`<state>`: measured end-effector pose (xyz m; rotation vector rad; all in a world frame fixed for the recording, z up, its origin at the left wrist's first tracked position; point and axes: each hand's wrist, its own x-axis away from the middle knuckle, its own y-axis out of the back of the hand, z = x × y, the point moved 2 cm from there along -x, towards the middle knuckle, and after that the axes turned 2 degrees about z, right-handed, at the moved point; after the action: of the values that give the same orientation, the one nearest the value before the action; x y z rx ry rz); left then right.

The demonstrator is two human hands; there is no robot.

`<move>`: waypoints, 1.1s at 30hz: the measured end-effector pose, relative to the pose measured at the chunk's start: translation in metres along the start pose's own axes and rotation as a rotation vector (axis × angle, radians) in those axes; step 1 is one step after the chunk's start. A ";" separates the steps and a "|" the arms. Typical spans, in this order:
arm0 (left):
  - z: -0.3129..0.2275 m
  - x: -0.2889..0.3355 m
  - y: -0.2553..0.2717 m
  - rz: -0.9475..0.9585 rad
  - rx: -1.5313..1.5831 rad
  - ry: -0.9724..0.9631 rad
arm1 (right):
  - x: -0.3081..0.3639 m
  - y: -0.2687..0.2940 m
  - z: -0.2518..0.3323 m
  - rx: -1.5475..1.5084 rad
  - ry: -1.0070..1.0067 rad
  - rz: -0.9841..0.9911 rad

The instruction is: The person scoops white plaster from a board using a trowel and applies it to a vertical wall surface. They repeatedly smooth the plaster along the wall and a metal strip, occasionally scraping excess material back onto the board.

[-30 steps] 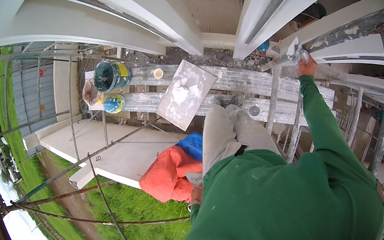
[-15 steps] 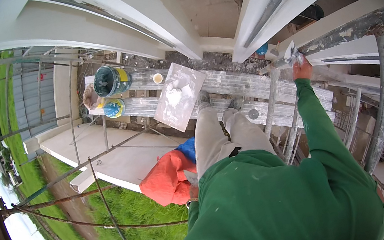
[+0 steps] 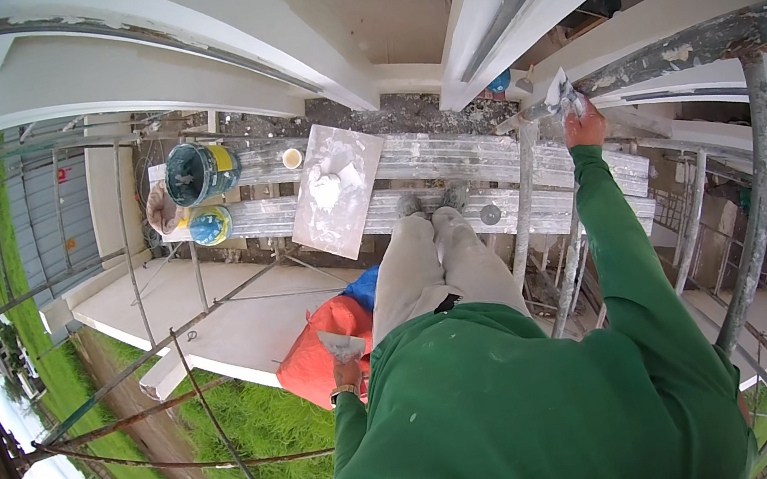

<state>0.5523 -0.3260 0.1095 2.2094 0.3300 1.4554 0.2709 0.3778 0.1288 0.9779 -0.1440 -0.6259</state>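
Note:
My right hand point(image 3: 584, 123) reaches far out to the right, its fingers wrapped round a putty knife point(image 3: 560, 88) whose blade is smeared white. The blade is close to a paint-spattered scaffold pipe point(image 3: 677, 54) and the white wall; whether it touches either I cannot tell. Low at my left side, my left hand point(image 3: 347, 374) is closed on a second putty knife point(image 3: 343, 345) with a broad flat grey blade. Behind that blade hangs an orange-red cloth point(image 3: 303, 365). Ahead of my feet lies a pale board point(image 3: 312, 223) bearing a heap of white putty point(image 3: 326, 188).
Metal planks point(image 3: 451, 155) form the platform under my feet. Left of the board stand a dark teal bucket point(image 3: 200, 172), a smaller blue-yellow tub point(image 3: 210, 225) and a cup point(image 3: 292, 158). Scaffold poles point(image 3: 526, 205) rise at right; thin bars point(image 3: 184, 319) cross the drop to grass at left.
My left hand has moved outward from beside my leg, bringing its putty knife into view. My right hand stays outstretched with its knife. The whole view has shifted slightly.

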 end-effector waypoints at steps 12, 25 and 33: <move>-0.191 -0.103 0.001 0.101 0.039 -0.143 | -0.007 0.014 0.004 -0.372 -0.146 -0.023; -0.339 -0.105 -0.194 0.609 -0.023 -0.139 | 0.018 0.006 -0.017 -1.116 -0.272 -0.034; -0.310 -0.198 -0.330 0.713 0.078 -0.308 | 0.028 0.003 -0.041 -1.179 -0.240 -0.283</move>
<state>0.2077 -0.0520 -0.1141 2.7138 -0.5690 1.3861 0.3107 0.3936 0.1038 -0.2259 0.1565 -0.9162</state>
